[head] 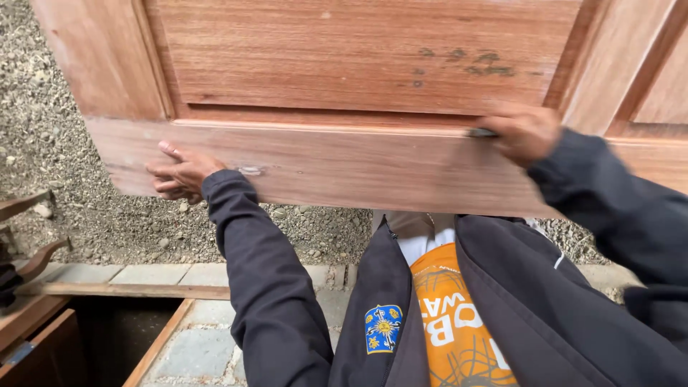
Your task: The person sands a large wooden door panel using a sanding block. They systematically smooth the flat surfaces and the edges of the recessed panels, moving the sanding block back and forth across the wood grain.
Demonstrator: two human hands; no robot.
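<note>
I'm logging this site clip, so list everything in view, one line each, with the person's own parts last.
wooden door: one, reddish brown, panelled, held flat across the top of the view.
gravel ground: one stretch, grey, beneath the door at left.
paving slabs: several, grey, lower left by the gravel.
wooden rail: one, brown, along the edge of the slabs.
wooden pieces: a few, dark brown, far left; too cut off to tell what they are.
jacket: one, dark, open over an orange shirt.
left hand: one, gripping the door's near edge from below.
right hand: one, on the door's face, pressing a small dark object.
</note>
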